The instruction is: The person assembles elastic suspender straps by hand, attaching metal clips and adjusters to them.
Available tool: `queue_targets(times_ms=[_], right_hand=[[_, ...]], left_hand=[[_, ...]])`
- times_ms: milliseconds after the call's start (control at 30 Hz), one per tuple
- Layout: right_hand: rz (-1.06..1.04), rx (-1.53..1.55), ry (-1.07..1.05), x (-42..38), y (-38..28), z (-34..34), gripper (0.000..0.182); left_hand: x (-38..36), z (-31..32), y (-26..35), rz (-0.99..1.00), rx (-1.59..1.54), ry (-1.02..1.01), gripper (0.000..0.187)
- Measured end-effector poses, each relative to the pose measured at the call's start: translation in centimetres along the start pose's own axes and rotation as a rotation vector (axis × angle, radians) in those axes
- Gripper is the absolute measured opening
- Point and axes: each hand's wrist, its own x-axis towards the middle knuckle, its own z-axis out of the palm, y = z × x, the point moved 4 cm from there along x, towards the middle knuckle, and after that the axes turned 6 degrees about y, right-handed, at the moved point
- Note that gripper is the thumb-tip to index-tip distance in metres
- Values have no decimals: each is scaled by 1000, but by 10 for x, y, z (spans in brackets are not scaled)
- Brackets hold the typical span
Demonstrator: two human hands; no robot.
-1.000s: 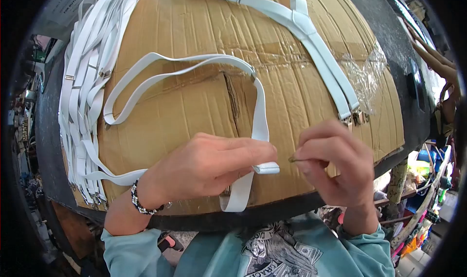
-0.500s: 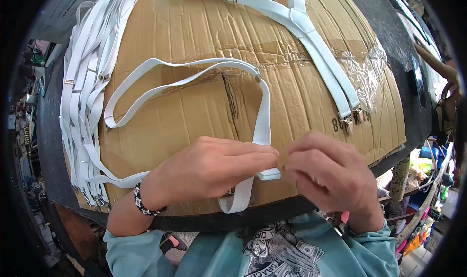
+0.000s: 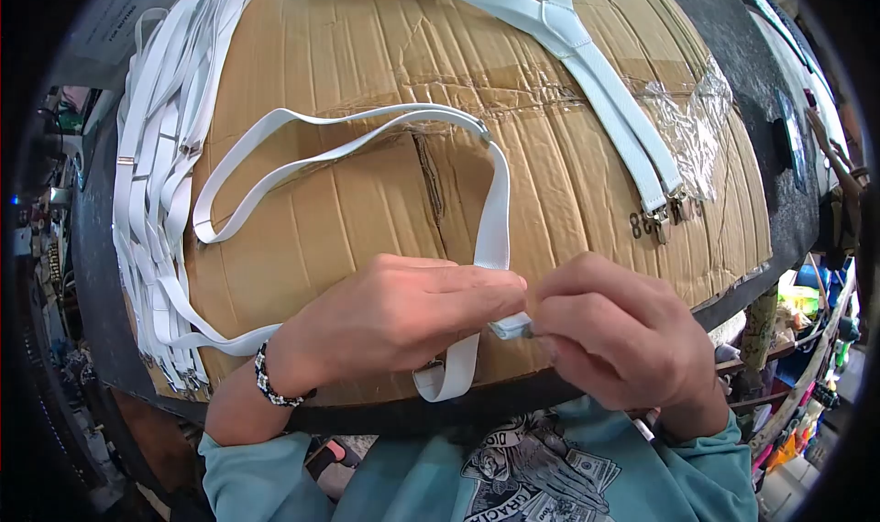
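Observation:
A white elastic suspender strap [image 3: 492, 224] loops over the cardboard and runs under my left hand [image 3: 394, 311]. That hand is closed, its fingers pressed together on the strap, and a folded strap end [image 3: 511, 326] sticks out past the fingertips. My right hand [image 3: 628, 334] pinches at this folded end; a small dark bit shows at its fingertips, too little to name. Below my left hand hangs a short loop of strap [image 3: 449, 389] with a metal buckle partly hidden. Another metal slider [image 3: 484, 130] sits higher on the strap.
A pile of white straps [image 3: 165, 183] with metal clips lies along the left edge. A Y-shaped suspender [image 3: 600, 91] with metal clips lies at upper right. Flattened cardboard [image 3: 339, 210] covers the dark table [image 3: 784, 219]. Crumpled clear tape [image 3: 692, 137] is at the right.
My right hand has moved slightly left and its fingers have closed at the folded strap end. My left hand keeps its hold in nearly the same place.

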Motion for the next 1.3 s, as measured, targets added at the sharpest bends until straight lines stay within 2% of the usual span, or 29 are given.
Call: queue_targets(times_ms=[100,200,333,500,667,800,933,1100,1233,1300], right_hand=[[29,-45,2,-4,4,-5,22],[4,24,76,0,6,-4,23],[-83,124,79,12,-3,5,22],[-1,90,43,1,4,6,24],[86,-14,-29,-15,25,1,23],[34,167,162,-4,8,-3,22],[-70,182,158,11,-2,9,22],[25,131,118,2,5,6,24],[84,27,83,-5,15,0,25],[99,85,113,-11,22,5,23]], left_hand=[[6,-6,6,-141,-105,-10,51],[1,-5,5,-57,-21,-30,54],[0,-8,6,-75,-18,-9,51],[2,-4,4,-84,38,-66,54],[1,-5,2,-102,-93,30,51],[2,-6,5,-69,-7,3,49],[1,-10,7,-84,-7,-12,49],[4,-5,5,-63,24,17,45],[6,-10,6,-85,-110,57,47],[7,-9,6,-67,-123,109,42]])
